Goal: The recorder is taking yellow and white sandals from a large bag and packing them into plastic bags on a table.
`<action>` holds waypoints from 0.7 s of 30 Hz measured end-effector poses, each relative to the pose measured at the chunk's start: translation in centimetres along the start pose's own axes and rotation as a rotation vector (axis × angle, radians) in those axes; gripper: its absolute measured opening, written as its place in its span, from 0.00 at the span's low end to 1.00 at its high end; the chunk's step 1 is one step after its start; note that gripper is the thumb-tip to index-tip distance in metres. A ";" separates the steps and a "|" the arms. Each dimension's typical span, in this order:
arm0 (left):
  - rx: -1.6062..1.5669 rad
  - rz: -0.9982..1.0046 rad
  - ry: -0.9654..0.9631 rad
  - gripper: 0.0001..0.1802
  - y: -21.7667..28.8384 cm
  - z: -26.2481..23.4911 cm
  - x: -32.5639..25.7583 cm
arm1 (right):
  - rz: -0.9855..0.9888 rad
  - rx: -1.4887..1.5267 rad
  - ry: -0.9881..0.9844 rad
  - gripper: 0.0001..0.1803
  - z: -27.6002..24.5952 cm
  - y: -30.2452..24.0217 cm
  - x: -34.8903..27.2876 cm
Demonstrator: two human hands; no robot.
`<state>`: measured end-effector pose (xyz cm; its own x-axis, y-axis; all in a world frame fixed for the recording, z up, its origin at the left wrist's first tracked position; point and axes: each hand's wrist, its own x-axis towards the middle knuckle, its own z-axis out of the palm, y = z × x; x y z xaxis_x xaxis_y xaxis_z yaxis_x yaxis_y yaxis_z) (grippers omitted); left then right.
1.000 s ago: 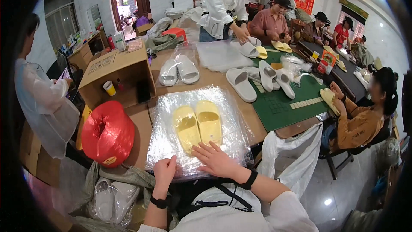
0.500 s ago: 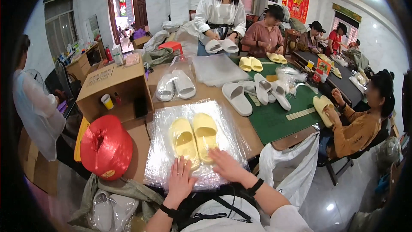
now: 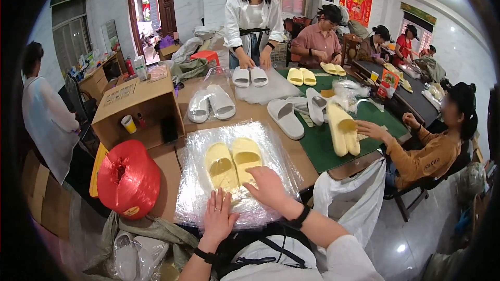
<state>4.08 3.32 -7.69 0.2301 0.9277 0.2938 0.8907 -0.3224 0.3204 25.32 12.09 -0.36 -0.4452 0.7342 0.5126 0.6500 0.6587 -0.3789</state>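
A pair of pale yellow slide slippers (image 3: 247, 153) lies side by side, toes away from me, on a stack of clear plastic bags (image 3: 194, 198). Glints on the soles suggest clear film over them; I cannot tell how far it reaches. My left hand (image 3: 220, 215) is open, palm down on the plastic just below the left slipper's heel. My right hand (image 3: 272, 190) reaches across the heel end of the right slipper, thumb and forefinger spread apart. Its other fingers are partly hidden.
A red twine roll (image 3: 129, 178) and an open cardboard box (image 3: 136, 105) stand at left. Bagged grey slippers (image 3: 221, 102) lie beyond the stack. A green mat (image 3: 325, 148) is at right. Co-workers handle slippers across the table and at right. A sack (image 3: 182, 239) sits below left.
My right hand has shifted its grip-side fingers up along the right slipper and turned inward; my left stays put. A co-worker opposite set down white slippers; another at right moved yellow slippers leftward.
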 end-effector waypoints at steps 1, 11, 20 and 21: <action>0.001 0.000 -0.004 0.42 -0.1 0.2 0.0 | 0.137 -0.048 -0.063 0.29 1.2 -0.7 1.1; -0.022 -0.007 0.010 0.45 -0.2 0.7 -0.4 | 0.245 -0.263 -0.019 0.27 10.2 1.4 5.1; -0.140 -0.095 0.179 0.58 -0.1 0.5 -0.2 | 0.341 -0.258 -0.045 0.11 10.3 2.4 7.3; -0.125 -0.106 0.184 0.60 -0.1 0.7 -0.2 | 0.356 -0.247 -0.023 0.11 10.2 2.7 7.5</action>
<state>4.23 3.32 -8.39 0.0525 0.9112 0.4086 0.8482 -0.2567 0.4634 17.47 21.04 -5.46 -0.1787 0.9137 0.3651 0.8920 0.3070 -0.3317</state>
